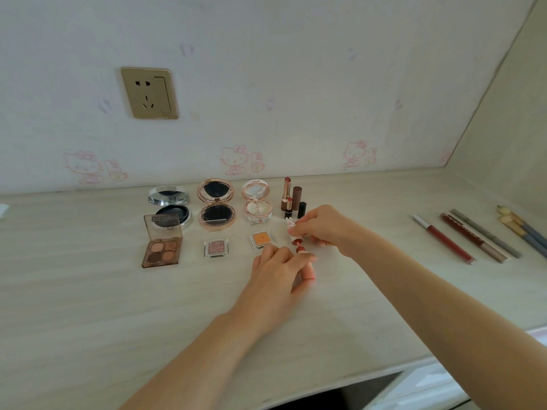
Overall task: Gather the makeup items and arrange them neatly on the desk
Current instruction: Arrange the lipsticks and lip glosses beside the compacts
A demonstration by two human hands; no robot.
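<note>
With the left hand [273, 263] pinching the small pink lip-tint tube [308, 269] and the right hand [321, 226] gripping its white wand cap [291, 227] just above the pale wooden surface [88, 291], the red-tipped applicator should probably slide straight in.

Both bare forearms stretch forward, converging. Left hand [276, 266] lies low, fingers curled, thumb and forefinger pinching. Right hand [321, 226] sits just beyond it, fingertips pinched together.
</note>
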